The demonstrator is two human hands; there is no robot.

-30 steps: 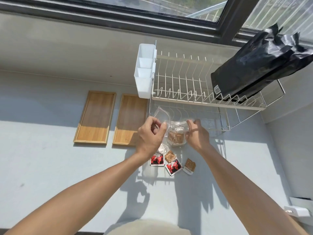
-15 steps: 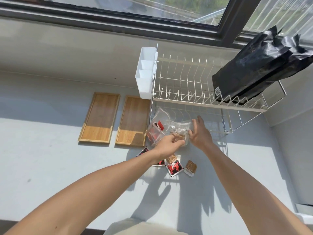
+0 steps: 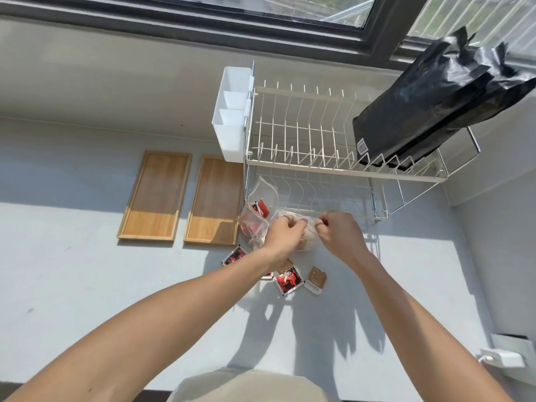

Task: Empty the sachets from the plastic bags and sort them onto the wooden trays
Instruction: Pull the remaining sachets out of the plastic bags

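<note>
Sachets lie loose on the white desk, near side of the hands: red/black ones and a brown one just right of them, one red partly under the left forearm. Clear plastic bag is pinched between both hands, left hand and right hand each clenched on its top edge, knuckles close together; brownish contents show thru the film but too blurred to count. Second clear bag w/ red sachets inside stands just left of the left hand, touching or nearly touching it, can't tell which. Two wooden trays lie side by side, left of the bags, nothing on them. Far right: wire dish rack w/ white cutlery caddy on its left end and black foil pouches leaning on the top tier. White charger at near right edge.
</note>
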